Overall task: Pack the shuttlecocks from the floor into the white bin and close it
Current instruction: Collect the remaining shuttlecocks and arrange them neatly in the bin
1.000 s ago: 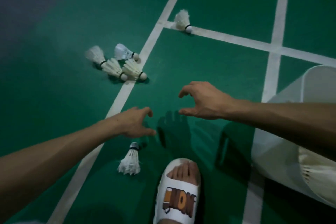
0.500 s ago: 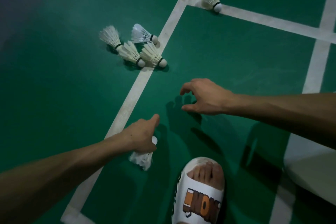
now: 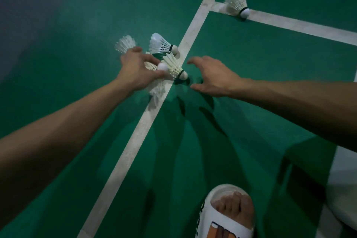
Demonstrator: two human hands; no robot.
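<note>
While the left hand (image 3: 139,69) pinches a held shuttlecock (image 3: 162,66) near its cork, skirt hanging down, it hovers over the cluster beside the white court line (image 3: 135,137). The nearest loose shuttlecock (image 3: 173,64) lies between the two hands on a slant, with its cork toward the right hand (image 3: 210,77) and its feathers pointing away up-left. The right hand is spread and holds nothing. It sits just beside that cork, so it looks better placed to take it. A lone shuttlecock (image 3: 236,3) lies farther off where the lines meet. The white bin (image 3: 343,179) shows at the lower right edge, well apart. The slipper (image 3: 228,216) has an orange print, cut off and unreadable.
</note>
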